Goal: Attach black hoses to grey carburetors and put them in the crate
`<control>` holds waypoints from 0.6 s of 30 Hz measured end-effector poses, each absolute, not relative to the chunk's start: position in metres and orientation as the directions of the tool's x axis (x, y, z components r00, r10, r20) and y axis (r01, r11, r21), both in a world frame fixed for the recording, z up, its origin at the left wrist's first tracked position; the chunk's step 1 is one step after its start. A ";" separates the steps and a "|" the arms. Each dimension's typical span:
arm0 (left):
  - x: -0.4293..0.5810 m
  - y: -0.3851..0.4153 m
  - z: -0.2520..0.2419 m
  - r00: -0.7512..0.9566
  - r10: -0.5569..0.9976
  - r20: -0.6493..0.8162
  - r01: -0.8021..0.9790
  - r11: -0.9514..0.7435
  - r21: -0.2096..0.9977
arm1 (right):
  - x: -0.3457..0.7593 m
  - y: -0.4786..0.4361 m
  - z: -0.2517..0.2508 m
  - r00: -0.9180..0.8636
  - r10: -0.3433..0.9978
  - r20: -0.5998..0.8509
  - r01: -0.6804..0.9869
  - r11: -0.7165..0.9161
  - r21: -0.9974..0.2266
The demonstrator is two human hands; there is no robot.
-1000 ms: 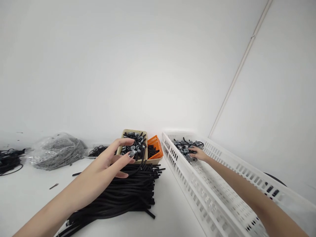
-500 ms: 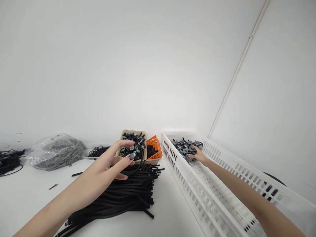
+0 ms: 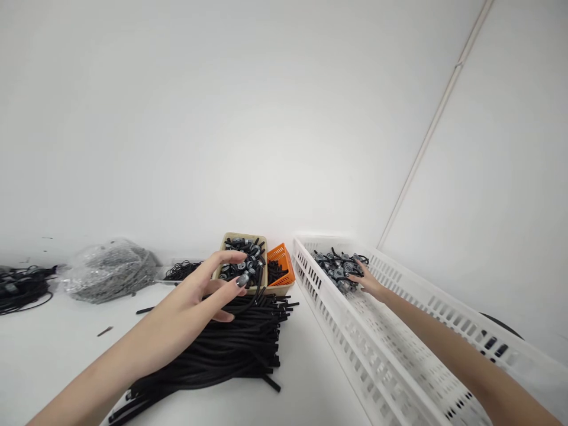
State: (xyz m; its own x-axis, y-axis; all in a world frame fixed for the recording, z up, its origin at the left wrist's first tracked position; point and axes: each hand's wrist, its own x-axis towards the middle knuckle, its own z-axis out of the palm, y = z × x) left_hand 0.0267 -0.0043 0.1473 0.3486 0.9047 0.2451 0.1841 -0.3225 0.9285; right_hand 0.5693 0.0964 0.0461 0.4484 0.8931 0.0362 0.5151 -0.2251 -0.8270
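Observation:
My left hand (image 3: 206,293) hovers over a bundle of long black tubes (image 3: 222,355), thumb and fingers apart, with nothing plainly in its grasp. Its fingertips are in front of a beige basket (image 3: 226,236) filled with short black pieces bearing grey round fittings (image 3: 242,266). A short black tube curves beside the thumb; whether it touches the hand I cannot tell. My right hand (image 3: 370,284) reaches into a long white slotted crate (image 3: 350,337), fingers spread at the edge of a heap of grey round parts with black tubes (image 3: 339,269).
An orange basket (image 3: 286,266) of small black pieces leans beside the beige one. To the left are a shallow tray of thin black rings (image 3: 181,270), a clear plastic bag of grey parts (image 3: 110,272) and tangled black cords (image 3: 24,287). A white wall stands behind.
My right hand has drawn slightly back from the heap in the crate, its fingers more spread. The view has shifted slightly; my left hand keeps the same pose.

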 end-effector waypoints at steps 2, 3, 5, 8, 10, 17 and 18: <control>0.025 -0.005 0.151 0.304 0.907 0.293 0.164 -0.353 0.921 | 0.568 0.094 0.051 0.516 0.848 0.117 0.558 -0.230 -0.797; 0.024 -0.005 0.153 0.269 0.909 0.320 0.151 -0.368 0.917 | 0.568 0.095 0.055 0.546 0.819 0.177 0.589 -0.225 -0.776; 0.021 -0.007 0.160 0.170 0.909 0.381 0.113 -0.402 0.909 | 0.563 0.099 0.065 0.576 0.764 0.291 0.644 -0.205 -0.737; 0.017 -0.010 0.170 -0.020 0.881 0.473 -0.014 -0.473 0.881 | 0.535 0.111 0.087 0.490 0.736 0.467 0.753 -0.087 -0.653; 0.015 -0.012 0.175 -0.141 0.853 0.502 -0.125 -0.518 0.846 | 0.495 0.120 0.102 0.274 0.756 0.595 0.862 0.081 -0.501; 0.011 -0.025 0.181 -0.234 0.810 0.538 -0.282 -0.586 0.760 | 0.287 0.147 0.109 -0.583 0.734 0.349 0.771 0.635 -0.051; 0.009 -0.027 0.182 -0.225 0.805 0.549 -0.288 -0.594 0.752 | 0.265 0.151 0.104 -0.610 0.723 0.323 0.764 0.645 -0.001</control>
